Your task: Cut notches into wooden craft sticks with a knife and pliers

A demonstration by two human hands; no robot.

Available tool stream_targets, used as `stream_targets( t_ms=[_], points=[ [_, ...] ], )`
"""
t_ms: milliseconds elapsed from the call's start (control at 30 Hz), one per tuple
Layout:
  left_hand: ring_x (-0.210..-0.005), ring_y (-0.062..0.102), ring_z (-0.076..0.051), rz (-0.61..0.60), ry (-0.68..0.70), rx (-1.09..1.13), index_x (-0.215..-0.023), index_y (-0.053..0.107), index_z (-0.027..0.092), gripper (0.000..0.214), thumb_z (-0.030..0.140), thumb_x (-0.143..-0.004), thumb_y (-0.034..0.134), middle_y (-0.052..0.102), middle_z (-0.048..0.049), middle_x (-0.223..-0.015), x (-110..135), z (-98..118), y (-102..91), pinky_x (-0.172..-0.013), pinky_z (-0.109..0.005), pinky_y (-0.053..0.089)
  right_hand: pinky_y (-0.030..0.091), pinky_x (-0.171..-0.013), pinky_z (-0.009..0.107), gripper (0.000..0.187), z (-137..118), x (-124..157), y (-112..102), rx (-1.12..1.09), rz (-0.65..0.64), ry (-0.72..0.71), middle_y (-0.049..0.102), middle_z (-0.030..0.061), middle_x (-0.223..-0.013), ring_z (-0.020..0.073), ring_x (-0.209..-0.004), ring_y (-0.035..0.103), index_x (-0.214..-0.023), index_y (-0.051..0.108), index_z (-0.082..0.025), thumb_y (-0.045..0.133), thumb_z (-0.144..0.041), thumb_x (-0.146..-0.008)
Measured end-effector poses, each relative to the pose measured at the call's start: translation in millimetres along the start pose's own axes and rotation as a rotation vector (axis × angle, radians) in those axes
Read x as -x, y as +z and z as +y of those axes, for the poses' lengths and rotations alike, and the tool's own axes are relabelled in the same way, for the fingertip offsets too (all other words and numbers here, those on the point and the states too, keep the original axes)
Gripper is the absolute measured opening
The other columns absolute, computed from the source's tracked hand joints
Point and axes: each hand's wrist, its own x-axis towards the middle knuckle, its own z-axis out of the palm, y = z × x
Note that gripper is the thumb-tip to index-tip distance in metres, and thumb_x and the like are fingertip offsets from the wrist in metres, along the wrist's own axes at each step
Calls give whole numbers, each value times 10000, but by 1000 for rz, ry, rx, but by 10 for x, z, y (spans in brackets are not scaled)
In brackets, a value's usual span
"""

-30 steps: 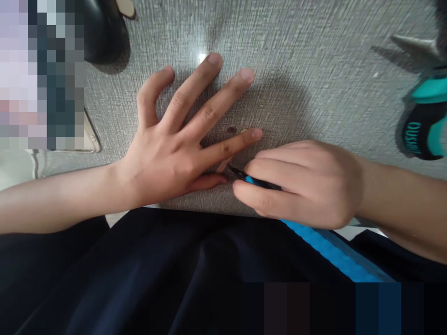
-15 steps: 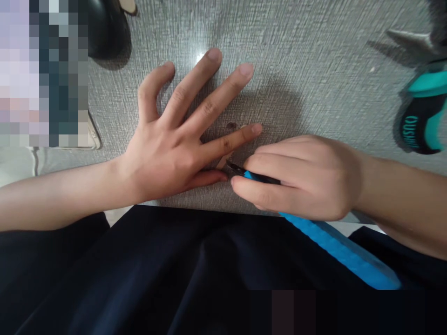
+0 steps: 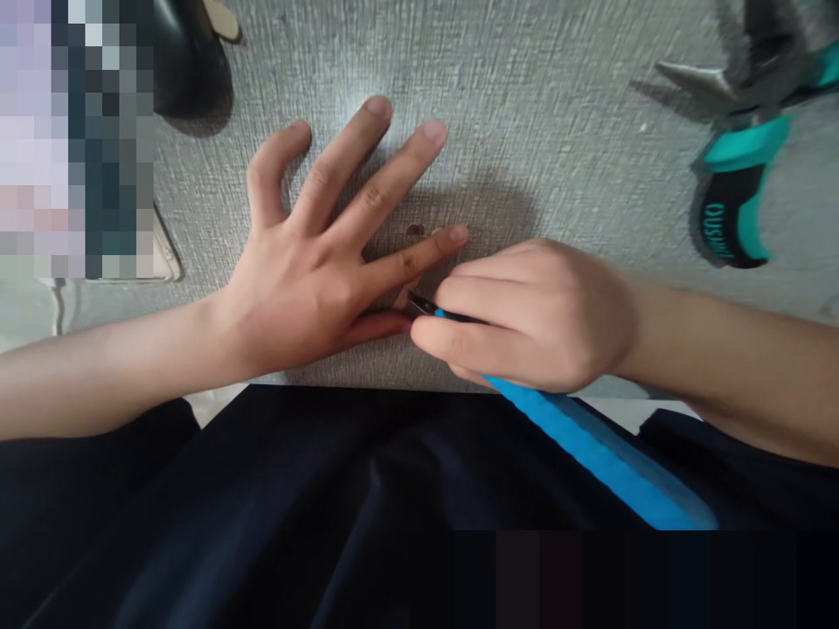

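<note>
My left hand [image 3: 301, 271] lies palm down on the grey textured tabletop, its fingers spread. Between its thumb and index finger shows a bit of a flat tan strip [image 3: 405, 295], apparently wood; the rest of the strip is hidden under the hand. My right hand [image 3: 524, 314] is closed around a blue utility knife [image 3: 590, 445]. The knife's dark tip points left and meets the strip, close by the left thumb. Its long blue handle slants down to the right, past the table edge and over dark clothing.
Pliers with teal and black handles [image 3: 734, 192] lie open at the upper right. A dark rounded object [image 3: 193, 70] sits at the upper left, with a rounded wooden stick [image 3: 224, 19] beside it. A blurred-out patch covers the far left, near a pale cable [image 3: 58, 306].
The view has shifted, so everything appears farther left and more of the pliers shows. Both hands keep nearly the same places relative to each other, with the knife still at the strip.
</note>
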Motion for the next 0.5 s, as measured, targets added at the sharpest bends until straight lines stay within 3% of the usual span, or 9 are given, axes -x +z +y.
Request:
stream_targets(
  t_ms=[100,167,367,433,500],
  points=[
    [-1935,18,-426,-33,17,-6,-1923,331,390,776,699,-1222,454,315,-28,-2036,44,-95,165,-1457,-899,91,409,-661,370,305,2,35,59,86,18,-16,589,-3,-831,189,-752,545,-1201,776,-248,496,-128,-1187],
    [-1927,-40,-426,-65,11,-2,-1916,348,358,814,723,-1198,464,303,-28,-2037,48,-113,192,-1455,-904,49,435,-681,351,237,21,73,106,155,76,-53,623,-9,-852,182,-773,581,-1234,761,-236,563,-122,-1172],
    [-1906,163,-491,-83,-76,86,-1863,441,428,848,706,-1100,685,339,-31,-2031,-29,-6,-20,-1454,-892,154,477,-693,334,170,63,169,220,227,201,-150,683,-21,-864,175,-757,634,-1264,758,-256,637,-177,-1174],
    [-1905,201,-514,-104,-93,118,-1854,456,457,863,669,-1070,747,343,-48,-2033,-58,3,-77,-1462,-878,168,490,-677,356,191,85,180,280,246,265,-168,677,-19,-836,183,-726,628,-1239,767,-280,583,-333,-1233],
    [-1903,214,-542,-134,-101,139,-1867,441,452,903,652,-1050,772,312,-80,-2044,-81,-8,-101,-1464,-879,165,476,-639,374,365,129,177,346,227,370,-222,660,-13,-799,191,-681,609,-1186,767,-289,515,-544,-1258]
  ],
)
